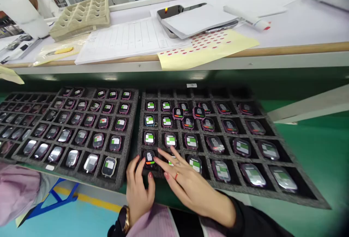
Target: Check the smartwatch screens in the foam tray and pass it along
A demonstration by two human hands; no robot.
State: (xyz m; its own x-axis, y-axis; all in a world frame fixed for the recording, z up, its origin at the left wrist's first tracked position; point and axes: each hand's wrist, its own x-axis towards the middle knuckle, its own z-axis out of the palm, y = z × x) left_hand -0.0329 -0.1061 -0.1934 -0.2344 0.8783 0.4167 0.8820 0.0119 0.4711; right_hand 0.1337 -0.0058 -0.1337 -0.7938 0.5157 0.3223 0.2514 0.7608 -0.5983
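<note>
In the head view, our left hand (140,186) and right hand (191,184) have fingertips at either side of a watch (149,157); whether either grips it, we cannot tell. Beyond our fingertips, other watches (191,141) fill tray (311,197) cells.

Left hand (140,186) and right hand (192,186) at either side of lit smartwatch (149,157), near-left corner of right foam tray (319,200). Left foam tray (132,127) alongside, also holding watches. Phone (174,10), papers (122,40) on counter (297,26) behind.
</note>
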